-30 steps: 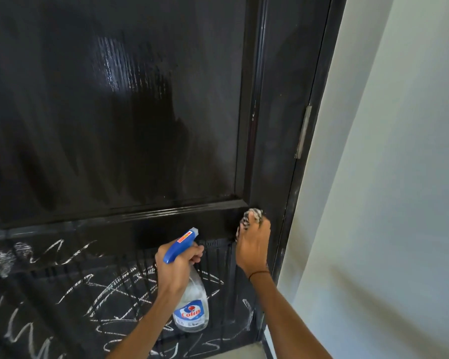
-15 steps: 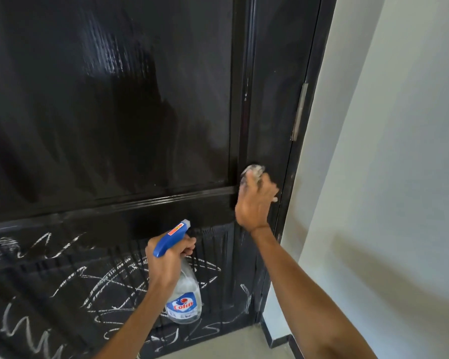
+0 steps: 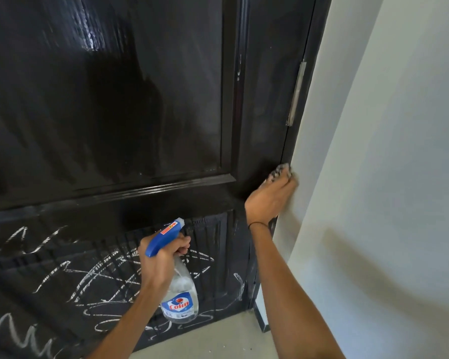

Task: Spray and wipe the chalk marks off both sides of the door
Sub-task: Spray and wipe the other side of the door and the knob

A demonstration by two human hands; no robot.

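A person's left hand (image 3: 163, 257) grips the neck of a clear plastic spray bottle (image 3: 180, 288), fingers curled round it below the blue trigger head (image 3: 163, 235). The bottle's long axis runs nearly vertical, rounded body hanging down below the hand, nozzle pointing up and away toward the dark glossy door (image 3: 109, 104). To the right and higher, the right hand (image 3: 271, 195) presses a crumpled, speckled cloth (image 3: 280, 170) against the door's hinge-side edge, fingers bent over it. Above both hands the door panel shines wet and smooth, with streaks. Beside and below the left hand, white scribbled chalk marks (image 3: 94, 275) cover the ribbed lower panel. A metal hinge (image 3: 296, 94) sits above the right hand, beside a pale wall (image 3: 386, 177).
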